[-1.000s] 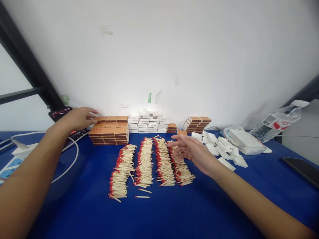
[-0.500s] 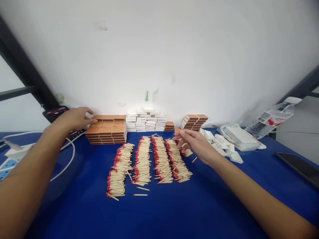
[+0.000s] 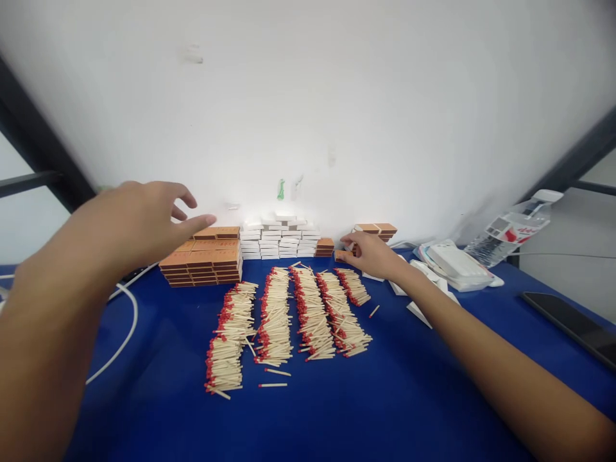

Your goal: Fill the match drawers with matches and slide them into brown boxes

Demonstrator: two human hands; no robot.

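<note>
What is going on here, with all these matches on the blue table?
A person works with two bare hands. The right hand reaches to a small brown matchbox beyond the rows of red-tipped matches; a firm grip cannot be confirmed. The left hand hovers open near the large stack of brown matchboxes. White boxes are piled by the wall.

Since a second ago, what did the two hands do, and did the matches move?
The left hand lifted off the big orange box stack and now hangs open near it. The right hand left the match rows and reached back to a lone orange box by the wall; whether it has a grip is unclear. Match rows and white boxes stayed put.
</note>
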